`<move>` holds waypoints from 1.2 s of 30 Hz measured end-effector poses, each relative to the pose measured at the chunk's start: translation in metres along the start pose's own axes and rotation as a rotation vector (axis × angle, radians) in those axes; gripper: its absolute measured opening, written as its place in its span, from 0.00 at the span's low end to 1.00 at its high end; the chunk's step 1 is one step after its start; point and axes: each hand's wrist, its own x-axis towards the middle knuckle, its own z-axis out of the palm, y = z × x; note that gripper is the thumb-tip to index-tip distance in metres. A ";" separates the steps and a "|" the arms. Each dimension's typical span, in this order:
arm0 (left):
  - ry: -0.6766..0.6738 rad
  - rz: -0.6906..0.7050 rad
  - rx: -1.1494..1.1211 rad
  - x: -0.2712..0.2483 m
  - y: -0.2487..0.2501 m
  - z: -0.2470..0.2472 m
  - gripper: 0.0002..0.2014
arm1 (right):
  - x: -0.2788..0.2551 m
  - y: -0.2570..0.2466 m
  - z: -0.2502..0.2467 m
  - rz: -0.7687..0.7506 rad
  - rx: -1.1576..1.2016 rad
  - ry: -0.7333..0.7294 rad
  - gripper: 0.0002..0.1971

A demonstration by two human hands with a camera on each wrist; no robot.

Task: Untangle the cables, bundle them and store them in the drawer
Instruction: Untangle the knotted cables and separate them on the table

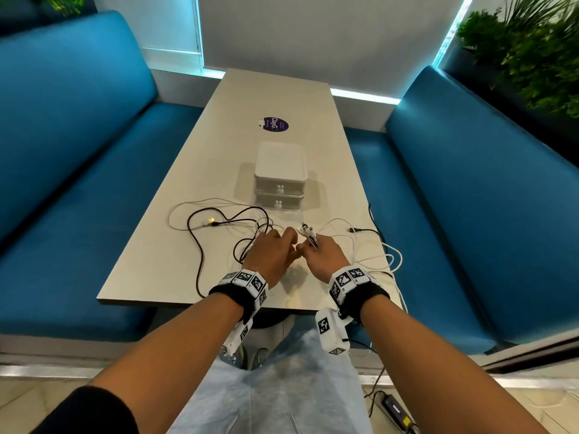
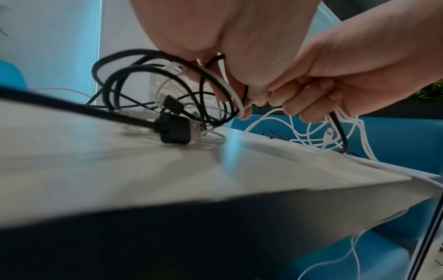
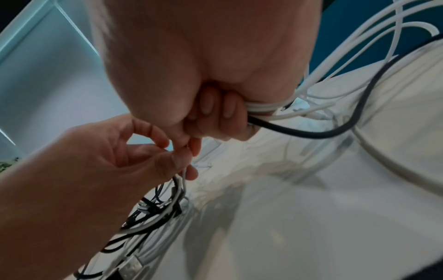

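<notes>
Black and white cables [image 1: 219,225] lie tangled across the near half of the table [image 1: 156,270]. My left hand [image 1: 275,245] pinches a white cable [image 2: 233,92] and black strands above the tangle of loops [image 2: 143,85]. My right hand [image 1: 316,255] is fisted round a bunch of white cables and one black cable [image 3: 299,130], with several plug ends [image 1: 308,233] sticking up out of the fist. Both hands nearly touch at the fingertips. Behind them stands the white two-drawer box [image 1: 279,177], both drawers pushed in.
Blue sofa benches [image 1: 72,145] flank the table on both sides. A round purple sticker [image 1: 275,124] lies beyond the drawer box. White cable loops [image 1: 391,258] hang over the table's right edge. A black power adapter [image 1: 396,411] lies on the floor.
</notes>
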 end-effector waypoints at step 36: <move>-0.141 0.107 0.191 -0.018 0.003 -0.008 0.14 | -0.002 -0.007 0.012 -0.064 -0.087 0.066 0.19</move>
